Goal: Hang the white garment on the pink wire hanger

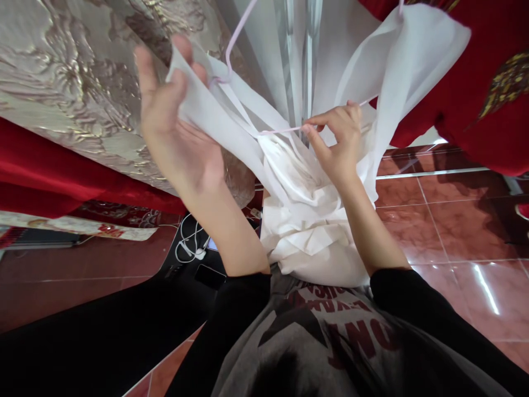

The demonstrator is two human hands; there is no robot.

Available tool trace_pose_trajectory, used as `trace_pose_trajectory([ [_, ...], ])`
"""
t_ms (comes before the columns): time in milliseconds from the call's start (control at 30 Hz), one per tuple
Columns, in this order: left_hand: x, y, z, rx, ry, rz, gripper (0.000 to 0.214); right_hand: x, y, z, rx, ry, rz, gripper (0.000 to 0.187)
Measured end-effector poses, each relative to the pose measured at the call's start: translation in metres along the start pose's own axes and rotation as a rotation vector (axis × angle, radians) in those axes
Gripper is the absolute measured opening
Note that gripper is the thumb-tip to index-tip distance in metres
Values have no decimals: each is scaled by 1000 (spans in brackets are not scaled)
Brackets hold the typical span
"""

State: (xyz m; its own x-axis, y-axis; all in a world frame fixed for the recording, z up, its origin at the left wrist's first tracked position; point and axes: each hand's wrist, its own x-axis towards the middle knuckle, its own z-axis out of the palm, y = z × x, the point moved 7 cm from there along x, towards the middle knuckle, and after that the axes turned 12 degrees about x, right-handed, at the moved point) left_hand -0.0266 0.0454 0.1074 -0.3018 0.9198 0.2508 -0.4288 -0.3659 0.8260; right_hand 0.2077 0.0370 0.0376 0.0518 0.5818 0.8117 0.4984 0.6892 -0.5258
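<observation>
My left hand (pixel 182 132) is raised at the left, palm toward me and fingers apart, slightly blurred. Sheer white fabric (pixel 243 143) lies against its fingers, and its upper corner covers part of them. Between thumb and forefinger my right hand (pixel 336 135) pinches a thin pale pink cord (pixel 283 130), which stretches left to the gathered white cloth. Another sheer flap (pixel 413 60) flares at the upper right. Bunched white cloth (pixel 309 237) rests in my lap. A pink hanger (pixel 233 41) reaches down to the fabric on the left.
Embossed cream-gold fabric (pixel 82 99) hangs at the left above red cloth (pixel 74 171). Red embroidered fabric (pixel 446 94) hangs at the right. On a black surface (pixel 103 309) lie white earphones (pixel 190 245) and a dark phone (pixel 210 275). Reddish tiles (pixel 450 220) cover the floor.
</observation>
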Motion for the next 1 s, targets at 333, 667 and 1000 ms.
trace_pose_trajectory([
  [333,-15,-76,-85,178,327,-9,67,-4,0,10,-116,-115,103,47],
  [667,-50,-93,0,161,46,28,23,-4,-12,8,-19,-186,187,30],
  [1000,-50,-88,6,130,18,94,29,-6,-24,-126,115,493,68,46],
])
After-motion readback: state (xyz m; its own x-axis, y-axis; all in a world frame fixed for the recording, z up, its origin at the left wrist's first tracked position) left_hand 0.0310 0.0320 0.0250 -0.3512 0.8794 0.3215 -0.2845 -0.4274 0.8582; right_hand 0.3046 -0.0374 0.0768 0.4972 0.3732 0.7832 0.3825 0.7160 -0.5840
